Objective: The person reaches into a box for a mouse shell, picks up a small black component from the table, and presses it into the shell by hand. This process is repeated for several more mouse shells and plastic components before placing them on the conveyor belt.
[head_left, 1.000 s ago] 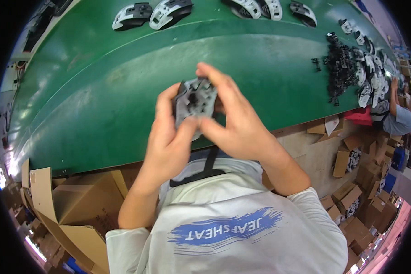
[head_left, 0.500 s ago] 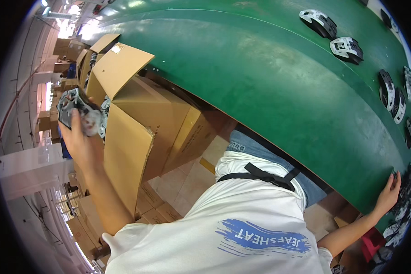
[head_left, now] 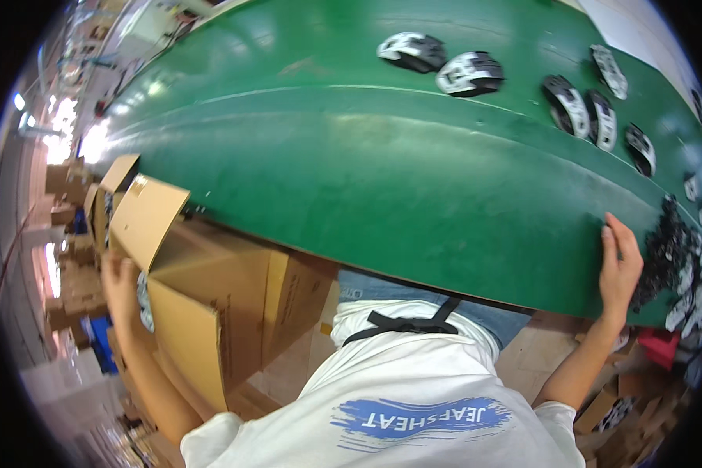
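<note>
One blurred left hand [head_left: 119, 285] is at the open brown cardboard carton [head_left: 242, 312] containing grey plastic shells [head_left: 144, 300]; I cannot tell whether it grips anything. Over the green-topped bench [head_left: 413, 210], the right hand [head_left: 620, 269] has bent fingers, any pinch unclear. A careless brush rightward could scatter the heap of small black plastic parts [head_left: 664, 253] just beside it; its long axis runs near to far, single pieces' directions indistinct.

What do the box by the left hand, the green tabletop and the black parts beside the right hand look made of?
Box: likely cardboard, matt brown, with stiff, folded-out flaps.
Tabletop: smooth, semi-gloss, showing pale light streaks; coating or mat, unclear.
Black parts: perhaps plastic, but too small to be sure.
</note>
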